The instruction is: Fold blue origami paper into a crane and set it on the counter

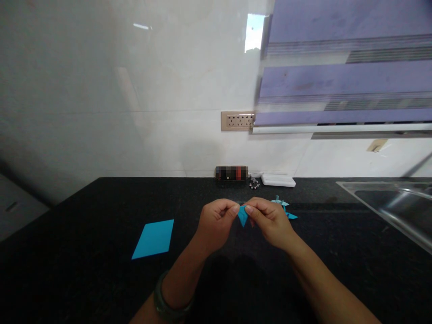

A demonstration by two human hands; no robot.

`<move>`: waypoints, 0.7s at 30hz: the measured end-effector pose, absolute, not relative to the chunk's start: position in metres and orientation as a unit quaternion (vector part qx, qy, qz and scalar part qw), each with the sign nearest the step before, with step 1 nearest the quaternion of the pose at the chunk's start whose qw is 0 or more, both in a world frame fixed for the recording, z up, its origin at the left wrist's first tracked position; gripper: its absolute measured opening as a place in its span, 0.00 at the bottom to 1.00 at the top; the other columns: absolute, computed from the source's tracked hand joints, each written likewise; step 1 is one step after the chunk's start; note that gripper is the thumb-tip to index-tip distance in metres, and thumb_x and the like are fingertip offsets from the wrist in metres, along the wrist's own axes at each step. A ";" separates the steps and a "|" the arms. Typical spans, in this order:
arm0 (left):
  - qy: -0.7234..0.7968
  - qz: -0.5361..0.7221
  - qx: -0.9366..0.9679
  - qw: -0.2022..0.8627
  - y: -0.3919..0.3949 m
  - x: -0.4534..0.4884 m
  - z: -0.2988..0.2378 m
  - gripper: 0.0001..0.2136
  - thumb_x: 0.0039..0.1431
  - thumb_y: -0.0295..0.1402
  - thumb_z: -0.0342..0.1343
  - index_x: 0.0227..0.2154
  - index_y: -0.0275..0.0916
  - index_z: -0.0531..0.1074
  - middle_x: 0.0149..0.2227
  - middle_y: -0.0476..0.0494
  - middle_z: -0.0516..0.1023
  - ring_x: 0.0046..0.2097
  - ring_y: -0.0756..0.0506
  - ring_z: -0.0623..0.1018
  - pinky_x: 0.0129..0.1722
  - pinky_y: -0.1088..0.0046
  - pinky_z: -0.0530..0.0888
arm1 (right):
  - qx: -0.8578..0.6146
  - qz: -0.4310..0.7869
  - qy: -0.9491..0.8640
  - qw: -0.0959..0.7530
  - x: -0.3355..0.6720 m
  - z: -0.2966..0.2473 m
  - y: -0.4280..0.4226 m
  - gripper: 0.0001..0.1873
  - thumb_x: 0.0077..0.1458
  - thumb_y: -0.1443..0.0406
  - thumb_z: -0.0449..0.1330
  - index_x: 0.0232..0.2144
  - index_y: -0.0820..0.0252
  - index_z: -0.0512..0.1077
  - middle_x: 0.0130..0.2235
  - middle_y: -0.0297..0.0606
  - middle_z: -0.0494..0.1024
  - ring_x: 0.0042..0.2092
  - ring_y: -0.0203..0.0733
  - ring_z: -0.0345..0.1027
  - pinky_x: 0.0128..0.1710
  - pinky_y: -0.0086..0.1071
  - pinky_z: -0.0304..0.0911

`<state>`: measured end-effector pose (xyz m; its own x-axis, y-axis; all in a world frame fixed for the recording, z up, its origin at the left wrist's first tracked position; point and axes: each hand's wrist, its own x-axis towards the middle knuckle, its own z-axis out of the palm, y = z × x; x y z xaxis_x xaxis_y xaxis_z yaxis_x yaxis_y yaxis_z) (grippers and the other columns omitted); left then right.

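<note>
Between my two hands, above the dark countertop, is a small piece of folded blue paper (243, 217) with its point hanging down. My left hand (218, 222) pinches its left upper corner between thumb and fingers. The right upper corner is pinched by my right hand (272, 220) in the same way. Part of the paper is hidden behind the fingertips. Just beyond my right hand lie folded blue paper pieces (292, 216), partly covered by that hand. A flat blue paper sheet (155, 239) rests on the counter to the left of my left hand.
The black countertop (101, 279) runs up to a pale tiled wall. Against the wall stand a dark box (231, 173), a beaded loop (254, 183) and a white block-like object (278, 180). A metal sink (398, 202) is at the right. A purple blind (337, 81) hangs above.
</note>
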<state>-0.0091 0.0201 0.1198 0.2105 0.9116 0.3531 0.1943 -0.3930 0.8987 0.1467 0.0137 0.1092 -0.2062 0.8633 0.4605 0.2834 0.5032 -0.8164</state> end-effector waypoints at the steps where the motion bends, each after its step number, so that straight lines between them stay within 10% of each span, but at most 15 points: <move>1: 0.404 0.483 0.677 0.381 0.020 -0.008 0.119 0.09 0.51 0.35 0.52 0.23 0.34 0.72 0.22 0.48 0.72 0.26 0.51 0.70 0.26 0.78 0.65 | -0.407 0.278 -0.715 0.496 0.146 0.108 0.014 0.12 0.54 0.61 0.53 0.24 0.61 0.71 0.21 0.32 0.66 0.23 0.32 0.59 0.23 0.27 0.55; 21: 0.379 0.487 0.609 0.499 0.019 0.003 0.115 0.11 0.50 0.38 0.54 0.25 0.32 0.70 0.22 0.48 0.70 0.26 0.52 0.68 0.27 0.76 0.64 | -0.400 0.393 -0.564 0.606 0.138 0.105 0.012 0.11 0.47 0.61 0.60 0.19 0.61 0.66 0.19 0.30 0.64 0.21 0.30 0.56 0.19 0.25 0.51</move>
